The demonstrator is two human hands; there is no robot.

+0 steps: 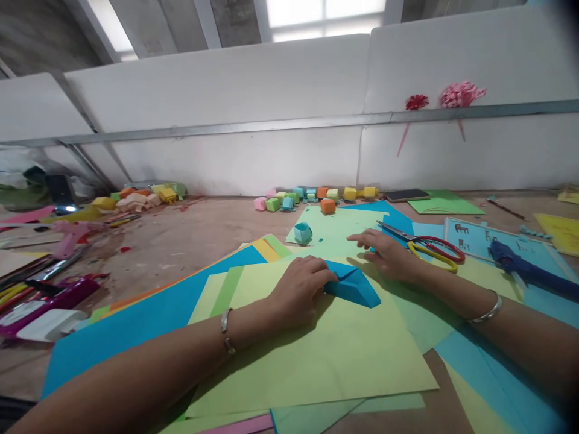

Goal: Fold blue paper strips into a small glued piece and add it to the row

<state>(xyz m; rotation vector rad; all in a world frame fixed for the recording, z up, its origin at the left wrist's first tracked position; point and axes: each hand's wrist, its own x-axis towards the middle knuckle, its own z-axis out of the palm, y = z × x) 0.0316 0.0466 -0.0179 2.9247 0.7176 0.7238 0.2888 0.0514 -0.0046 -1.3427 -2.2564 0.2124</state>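
My left hand (302, 289) is closed on the left end of a folded blue paper piece (355, 289). That piece rests over a large pale green sheet (312, 361). My right hand (384, 253) hovers or rests just beyond the blue fold, with its fingers stretched out to the left and apart from the fold. Close to its wrist lie scissors (432, 250) with red and yellow handles. A small light blue folded paper cup shape (303, 232) stands past my hands on another pale green sheet (344, 222).
Small coloured paper cubes (328, 206) line the wall. A blue glue gun (534, 268) lies at right, a pink glue gun (75, 235) at left. A purple device (49, 304) with a white plug sits at left. A dark phone-like slab (407, 195) lies at the back.
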